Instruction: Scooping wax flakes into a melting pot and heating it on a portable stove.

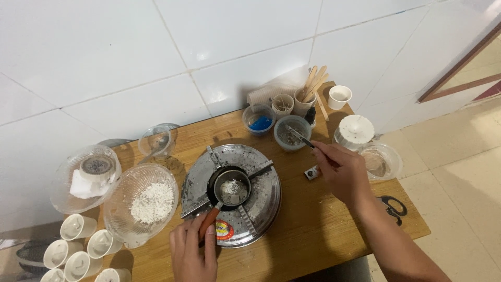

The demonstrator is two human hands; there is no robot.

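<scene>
Melting pot: small dark metal pot with an orange handle [231, 189], at centre frame on the prongs of a round silver burner plate [261, 203]; pale lumps lie inside it.
Pot handling: likely light and rigid, but perched on narrow prongs, so it could tip; its metal walls may be hot, so the orange handle at its lower left looks the safest hold.
Left hand: left hand [193, 250] at lower centre, fingers closed around the orange handle.
Right hand: right hand [342, 172] right of centre, pinching slim metal tweezers [300, 137].
Tweezers handling: thin, stiff, likely slippery; held near the rear end, tips reaching into a small clear plastic bowl of grey bits [291, 133].
Nearby: clear glass bowl of white flakes [142, 202] at lower left, just beside the burner plate.
Table: wooden table [313, 235].
</scene>
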